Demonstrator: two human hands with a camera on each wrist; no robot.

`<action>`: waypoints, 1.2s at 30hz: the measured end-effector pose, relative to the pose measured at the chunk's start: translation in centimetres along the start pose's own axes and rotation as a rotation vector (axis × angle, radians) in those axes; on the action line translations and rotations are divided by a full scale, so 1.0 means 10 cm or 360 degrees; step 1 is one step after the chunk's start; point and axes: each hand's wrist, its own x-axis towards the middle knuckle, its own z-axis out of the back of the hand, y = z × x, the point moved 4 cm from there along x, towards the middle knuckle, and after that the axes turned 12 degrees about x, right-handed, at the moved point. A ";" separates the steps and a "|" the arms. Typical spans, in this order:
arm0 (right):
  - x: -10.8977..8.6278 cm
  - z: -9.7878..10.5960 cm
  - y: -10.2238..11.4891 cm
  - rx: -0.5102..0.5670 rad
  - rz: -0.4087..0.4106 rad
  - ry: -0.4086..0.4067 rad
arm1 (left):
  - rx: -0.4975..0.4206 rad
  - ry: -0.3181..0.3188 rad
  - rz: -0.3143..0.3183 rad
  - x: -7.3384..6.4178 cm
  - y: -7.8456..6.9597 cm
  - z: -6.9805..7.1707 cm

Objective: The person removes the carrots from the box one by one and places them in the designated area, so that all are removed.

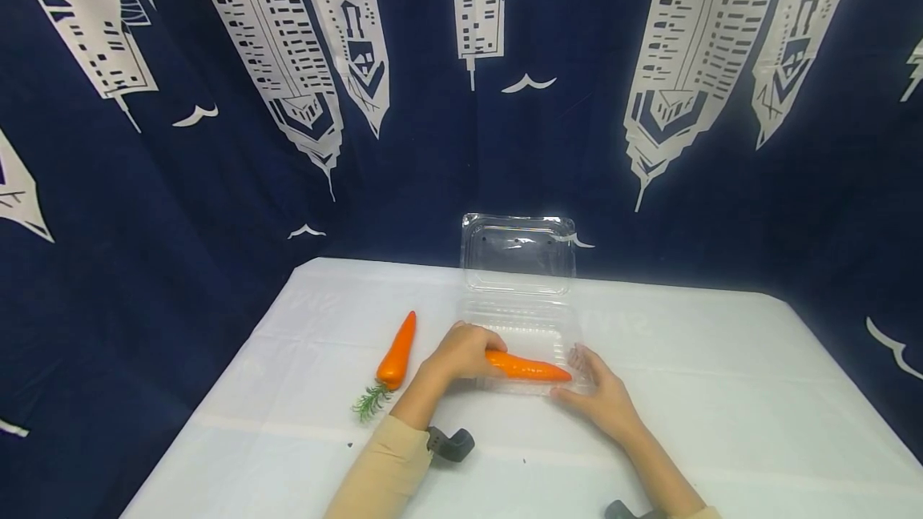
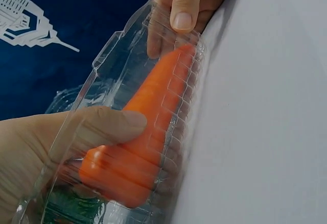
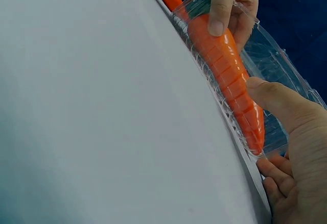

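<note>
An orange carrot lies lengthwise in the base of a clear plastic clamshell container, its tip toward the right end. My left hand grips the carrot's thick end, the thumb on top, as the left wrist view shows. Green leaves at that end show through the plastic. My right hand holds the container's right front corner, the thumb near the carrot's tip and fingers around the outside. The hinged lid stands raised at the back.
A second carrot with green leaves lies on the white table, left of the left hand. Behind the table hangs a dark blue curtain printed with white buildings. Dark wrist devices sit on the forearms.
</note>
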 end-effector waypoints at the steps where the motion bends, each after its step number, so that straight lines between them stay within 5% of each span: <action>1: 0.00 0.00 0.00 -0.0002 0.0000 0.0000 | 0.0001 -0.0007 -0.0004 0.00 0.00 0.00; 7: 0.00 -0.01 -0.02 0.0013 0.0015 -0.0003 | -0.0049 -0.0061 0.0020 0.00 0.01 0.00; 13: 0.00 -0.03 -0.04 0.0085 0.0085 -0.0002 | -0.0241 -0.0225 0.0092 -0.01 0.03 0.05; 27: 0.00 -0.02 -0.01 0.0050 0.0091 -0.0019 | -0.0366 -0.0512 0.0342 -0.12 0.02 0.25; 36: 0.01 -0.01 -0.01 0.0018 0.0075 -0.0016 | -0.0513 -0.0544 0.0534 -0.23 0.04 0.36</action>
